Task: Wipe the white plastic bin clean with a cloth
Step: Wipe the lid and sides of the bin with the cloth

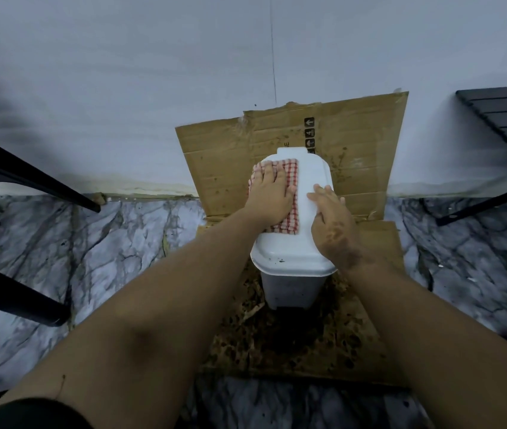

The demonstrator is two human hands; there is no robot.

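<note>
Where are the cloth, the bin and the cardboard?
cloth (293,193), head view, checked part right of the fingers.
bin (289,249), head view, bare near part of its lid.
cardboard (215,156), head view, upright panel.

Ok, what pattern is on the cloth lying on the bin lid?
Red-and-white check on the cloth, clearest in the head view.

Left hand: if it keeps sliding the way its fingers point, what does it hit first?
The left hand lies flat on the cloth, fingers aimed at the lid's far end. It would likely run off that edge, then meet the cardboard against the wall; depth is unclear.
</note>
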